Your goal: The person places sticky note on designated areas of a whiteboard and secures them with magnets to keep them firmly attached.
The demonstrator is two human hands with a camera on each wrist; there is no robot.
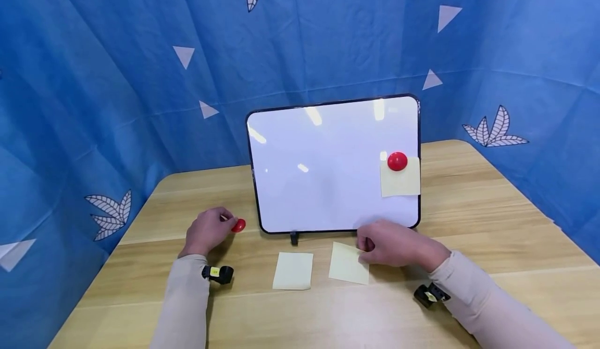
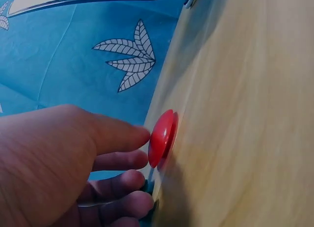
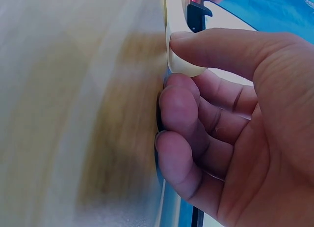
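My left hand [image 1: 211,230] is at the left of the table, thumb and index fingertips on a round red magnet [image 1: 239,225]. In the left wrist view the domed magnet [image 2: 162,138] is close against the wood, with the other fingers loosely bent below it. Below the whiteboard [image 1: 328,166], my right hand [image 1: 389,243] pinches the edge of a pale yellow sticky note [image 1: 348,265]. The held note [image 3: 184,65] bends up between thumb and index finger in the right wrist view; the remaining fingers curl near the tabletop.
Another sticky note [image 1: 292,271] lies left of the pinched one. On the whiteboard's right side a red magnet [image 1: 397,161] sits over a yellow note [image 1: 400,182]. A small black foot [image 1: 294,238] supports the board. A blue curtain [image 1: 140,78] hangs around the wooden table [image 1: 351,323].
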